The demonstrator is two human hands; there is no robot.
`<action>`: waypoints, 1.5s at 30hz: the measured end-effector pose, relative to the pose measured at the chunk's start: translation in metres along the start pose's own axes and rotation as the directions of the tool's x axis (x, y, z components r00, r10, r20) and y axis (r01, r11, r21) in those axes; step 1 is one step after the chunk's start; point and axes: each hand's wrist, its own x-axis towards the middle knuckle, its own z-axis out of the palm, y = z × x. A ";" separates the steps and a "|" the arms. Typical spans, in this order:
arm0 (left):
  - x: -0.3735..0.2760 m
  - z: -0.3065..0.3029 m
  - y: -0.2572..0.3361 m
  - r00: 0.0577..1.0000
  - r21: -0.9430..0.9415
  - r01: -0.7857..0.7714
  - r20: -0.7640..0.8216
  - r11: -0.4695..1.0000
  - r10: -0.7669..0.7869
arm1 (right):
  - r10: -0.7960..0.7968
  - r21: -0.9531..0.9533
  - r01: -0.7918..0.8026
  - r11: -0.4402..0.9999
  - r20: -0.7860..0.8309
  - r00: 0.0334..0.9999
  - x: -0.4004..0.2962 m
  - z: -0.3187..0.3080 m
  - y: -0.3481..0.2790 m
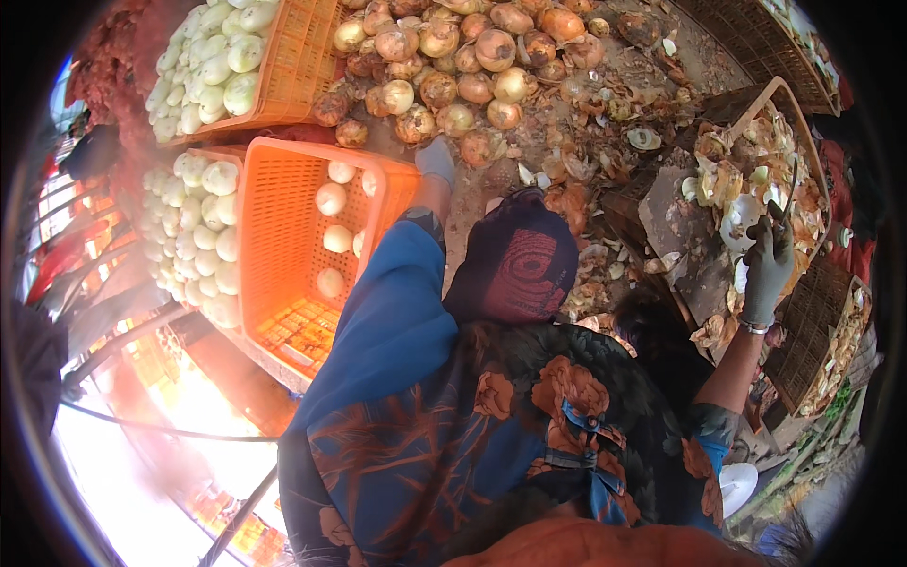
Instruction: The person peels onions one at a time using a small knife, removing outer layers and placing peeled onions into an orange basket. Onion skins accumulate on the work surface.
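Observation:
My left hand (435,160), in a light glove, reaches down at the near edge of a heap of unpeeled onions (439,92). Its fingers are beside an onion, but whether they grip anything is hidden. On the right, my right hand (769,266) wears a grey glove and is closed around a small knife (792,181), blade pointing away from me. Below that hand sits a crate of onion peelings (783,142). Close to my left arm, an orange plastic crate (283,212) has several peeled onions (331,199) in it.
Two crates of peeled onions (212,78) (195,234) stand on the left. Loose skins (588,156) litter the ground ahead. A board (669,205) lies against the peelings crate, with another crate (811,326) nearer me. A dark printed cloth (521,262) covers my knee.

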 end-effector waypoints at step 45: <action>-0.101 0.077 0.238 0.766 -0.595 0.481 0.643 0.644 0.022 | -0.154 0.213 0.177 0.961 -0.117 0.981 -0.030 0.012 -0.040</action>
